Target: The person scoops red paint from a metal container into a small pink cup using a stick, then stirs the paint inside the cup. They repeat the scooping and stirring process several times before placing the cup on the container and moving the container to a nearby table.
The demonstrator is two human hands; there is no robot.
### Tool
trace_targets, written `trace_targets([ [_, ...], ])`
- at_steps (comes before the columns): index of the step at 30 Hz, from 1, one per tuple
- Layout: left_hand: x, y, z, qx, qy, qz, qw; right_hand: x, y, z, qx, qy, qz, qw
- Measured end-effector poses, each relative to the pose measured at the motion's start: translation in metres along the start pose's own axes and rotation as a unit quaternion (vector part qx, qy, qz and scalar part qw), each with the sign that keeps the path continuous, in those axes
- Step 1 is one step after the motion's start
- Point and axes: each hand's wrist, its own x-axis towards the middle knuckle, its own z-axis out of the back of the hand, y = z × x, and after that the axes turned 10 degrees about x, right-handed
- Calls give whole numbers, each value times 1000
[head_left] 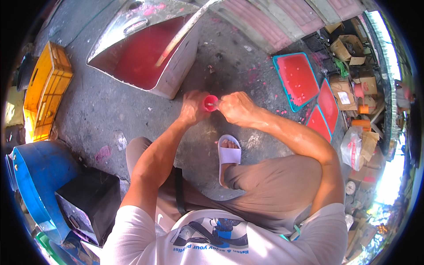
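Both of my arms reach forward over the floor, and my hands meet near the middle of the view. My left hand (193,107) is wrapped round a small red cup-like piece (208,101), its round mouth tilted up toward me. From the other side my right hand (237,108) is closed at the cup's rim. A short, thin greyish thing sticks out of its fingers into the mouth, too small to make out. Beyond my hands stands a large metal tub (179,70) with red stuff inside, and a long stained stick (181,35) leans in it.
Blue-rimmed trays of red material (298,79) lie at the right, with pink bits around them. Cardboard boxes (344,92) and a plastic bag (351,148) crowd the right edge. At the left are a yellow crate (48,95), a blue drum (37,181) and a black box (95,198).
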Motion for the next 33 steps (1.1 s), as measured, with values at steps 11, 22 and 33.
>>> trace_targets([
  [11, 2, 1, -9, -13, -30, -9, 999, -3, -18, -13, 51, -105, 18, 993],
  [22, -3, 3, -6, -11, -11, 14, 1000, -2, -16, -22, -46, -34, 29, 998],
  [33, -3, 1, -3, -5, -18, 29, 999, 19, -18, -21, -2, 20, -12, 1000],
])
